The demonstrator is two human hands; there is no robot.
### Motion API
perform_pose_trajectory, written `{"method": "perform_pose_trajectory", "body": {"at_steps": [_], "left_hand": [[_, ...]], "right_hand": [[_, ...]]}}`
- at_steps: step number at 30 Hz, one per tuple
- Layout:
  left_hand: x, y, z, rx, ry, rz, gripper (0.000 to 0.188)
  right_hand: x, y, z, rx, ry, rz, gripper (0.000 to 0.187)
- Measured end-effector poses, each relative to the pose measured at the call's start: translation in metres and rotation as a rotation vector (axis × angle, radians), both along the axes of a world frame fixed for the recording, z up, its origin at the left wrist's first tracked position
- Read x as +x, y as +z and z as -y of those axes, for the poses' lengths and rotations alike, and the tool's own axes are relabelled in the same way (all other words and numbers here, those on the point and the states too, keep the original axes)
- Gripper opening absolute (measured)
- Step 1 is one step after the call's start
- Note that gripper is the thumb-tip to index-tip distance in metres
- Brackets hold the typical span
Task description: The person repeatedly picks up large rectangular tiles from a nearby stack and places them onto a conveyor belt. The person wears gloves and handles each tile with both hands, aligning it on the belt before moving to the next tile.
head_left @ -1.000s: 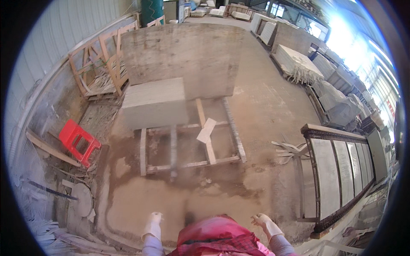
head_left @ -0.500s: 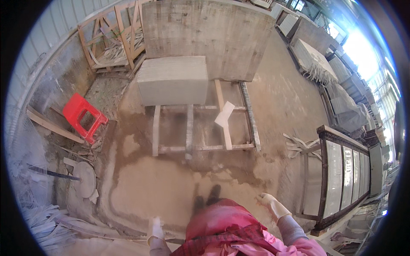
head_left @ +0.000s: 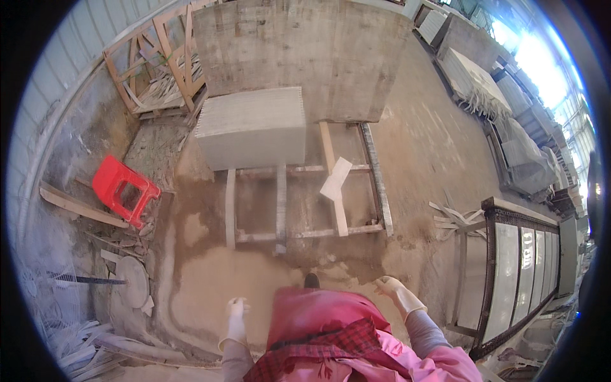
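Empty-handed before the slab stack

The stack of pale slabs [head_left: 254, 137] sits ahead of me and to my left, on the far left part of a low floor frame [head_left: 305, 234]. Over the frame's right part runs a wooden strip [head_left: 340, 216], with a bent white piece [head_left: 336, 179] lying across it. My left hand [head_left: 237, 310], gloved, is loosely curled around nothing I can see; my right hand [head_left: 390, 288] hangs slack, fingers loosely spread, holding nothing. Both are well apart from the frame. My red apron [head_left: 305, 305] hides most of my feet; one dark shoe [head_left: 311, 280] shows past it.

Behind the stack a large brownish board [head_left: 305, 57] blocks the way straight on. To my left are a red plastic stool [head_left: 109, 175], a round disc [head_left: 133, 282] and, farther off, a wooden crate [head_left: 173, 63]. To my right, loose strips [head_left: 449, 216] lie beside a dark-edged rack of panels [head_left: 506, 280], which closes off that side.
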State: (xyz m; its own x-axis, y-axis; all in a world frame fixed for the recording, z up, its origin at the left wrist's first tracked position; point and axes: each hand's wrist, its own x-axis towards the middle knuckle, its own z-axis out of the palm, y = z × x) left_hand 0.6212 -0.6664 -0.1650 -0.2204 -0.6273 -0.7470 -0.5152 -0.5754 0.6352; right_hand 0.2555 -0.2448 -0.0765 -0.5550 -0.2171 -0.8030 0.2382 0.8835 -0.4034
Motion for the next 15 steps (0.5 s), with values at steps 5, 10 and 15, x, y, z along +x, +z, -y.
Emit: {"method": "perform_pose_trajectory", "body": {"at_steps": [5,10,15], "left_hand": [[-0.026,-0.014,0.033,-0.016,-0.123,0.113,0.014],[-0.026,-0.035,0.053,0.117,-0.065,0.154,0.018],[-0.039,-0.037,0.113,0.252,-0.113,0.099,0.027]], "right_hand": [[-0.026,-0.007,0.043,-0.017,0.065,0.018,0.036],[-0.043,-0.024,0.067,0.077,0.080,0.062,0.036],[-0.053,-0.039,0.090,0.104,0.093,0.045,0.036]]}}
